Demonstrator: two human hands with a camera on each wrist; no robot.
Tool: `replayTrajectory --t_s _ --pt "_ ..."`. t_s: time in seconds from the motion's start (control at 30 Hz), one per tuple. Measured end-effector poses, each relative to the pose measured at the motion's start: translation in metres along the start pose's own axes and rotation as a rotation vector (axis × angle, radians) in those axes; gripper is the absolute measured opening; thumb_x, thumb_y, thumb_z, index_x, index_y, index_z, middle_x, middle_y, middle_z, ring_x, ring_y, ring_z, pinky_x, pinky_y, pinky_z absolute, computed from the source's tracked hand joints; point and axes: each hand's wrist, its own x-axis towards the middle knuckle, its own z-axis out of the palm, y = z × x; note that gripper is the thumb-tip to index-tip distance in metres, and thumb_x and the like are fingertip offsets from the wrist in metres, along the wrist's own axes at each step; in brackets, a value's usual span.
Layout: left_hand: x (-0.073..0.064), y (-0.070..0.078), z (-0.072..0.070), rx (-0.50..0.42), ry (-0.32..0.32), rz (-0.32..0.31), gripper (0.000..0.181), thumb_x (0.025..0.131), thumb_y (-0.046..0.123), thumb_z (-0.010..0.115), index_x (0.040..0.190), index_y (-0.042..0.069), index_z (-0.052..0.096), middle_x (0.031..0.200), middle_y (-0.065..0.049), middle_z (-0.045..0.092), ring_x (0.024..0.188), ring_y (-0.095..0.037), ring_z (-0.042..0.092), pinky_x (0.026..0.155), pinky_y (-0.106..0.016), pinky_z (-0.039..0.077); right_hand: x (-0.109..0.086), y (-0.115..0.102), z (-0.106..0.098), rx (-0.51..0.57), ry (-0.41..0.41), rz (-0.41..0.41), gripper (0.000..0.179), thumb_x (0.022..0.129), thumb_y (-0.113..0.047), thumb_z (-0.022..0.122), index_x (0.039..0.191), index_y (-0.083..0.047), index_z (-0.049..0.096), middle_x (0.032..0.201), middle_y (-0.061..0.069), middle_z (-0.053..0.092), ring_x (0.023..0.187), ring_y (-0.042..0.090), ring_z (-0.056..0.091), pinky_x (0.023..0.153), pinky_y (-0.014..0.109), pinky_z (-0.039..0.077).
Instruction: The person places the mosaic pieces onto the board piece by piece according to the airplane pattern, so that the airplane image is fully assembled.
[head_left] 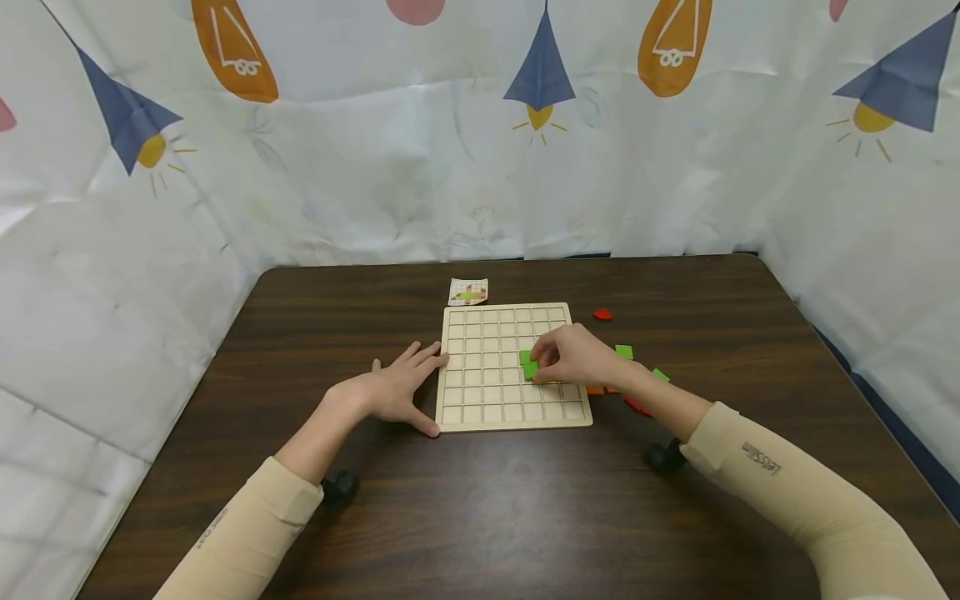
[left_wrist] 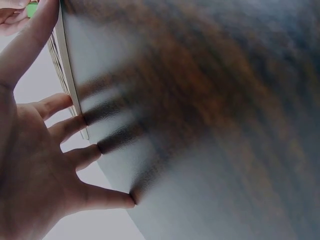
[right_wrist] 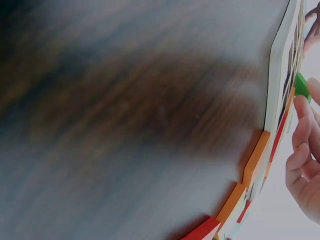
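Observation:
A pale wooden grid board (head_left: pixel 480 402) lies flat on the table. Over its right half, my right hand (head_left: pixel 576 354) pinches a green square tile (head_left: pixel 531 371) between thumb and fingers, low over the grid. A second green patch (head_left: pixel 524 357) shows just behind that tile, partly hidden by the fingers. In the right wrist view the green tile (right_wrist: pixel 301 86) sits at the fingertips, with orange and red edges on the board beside it. My left hand (head_left: pixel 386 392) is spread flat at the board's left edge, thumb by the near corner and fingertips at the side.
Behind the board lies a small picture card (head_left: pixel 468 292). Right of the board are a red piece (head_left: pixel 602 314), green tiles (head_left: pixel 624 351), orange tiles (head_left: pixel 595 390) and red pieces (head_left: pixel 637 406), some partly covered by my right forearm. A patterned white curtain (head_left: pixel 420 183) stands behind the table.

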Motion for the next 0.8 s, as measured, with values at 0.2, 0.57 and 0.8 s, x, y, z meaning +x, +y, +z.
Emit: replayTrajectory --t_s 0.2,0.57,0.8 --pt "0.0 0.0 0.0 0.001 0.001 0.0 0.118 0.078 0.057 0.086 0.166 0.015 0.02 0.172 -0.009 0.001 0.156 -0.037 -0.004 0.103 -0.085 0.007 0.002 -0.003 0.002 0.001 -0.03 0.01 0.022 0.085 -0.014 0.086 0.101 -0.006 0.075 0.075 -0.008 0.069 0.069 0.01 0.063 0.069 0.031 0.053" --pt "0.001 0.0 0.001 -0.004 -0.004 0.01 0.116 0.08 0.058 0.084 0.166 0.016 0.019 0.172 -0.009 0.0 0.156 -0.037 -0.004 0.104 -0.085 0.005 -0.005 0.001 -0.003 -0.005 -0.031 0.031 0.026 0.085 -0.015 0.086 0.106 -0.006 0.073 0.078 -0.006 0.066 0.073 0.012 0.062 0.072 0.033 0.053" --pt "-0.001 0.001 0.001 -0.009 0.005 0.017 0.116 0.079 0.057 0.085 0.166 0.014 0.02 0.172 -0.011 0.002 0.156 -0.039 -0.003 0.103 -0.086 0.005 -0.018 0.016 -0.019 0.031 0.009 0.079 0.022 0.089 -0.011 0.082 0.108 -0.004 0.073 0.079 -0.003 0.067 0.073 0.016 0.064 0.069 0.033 0.055"
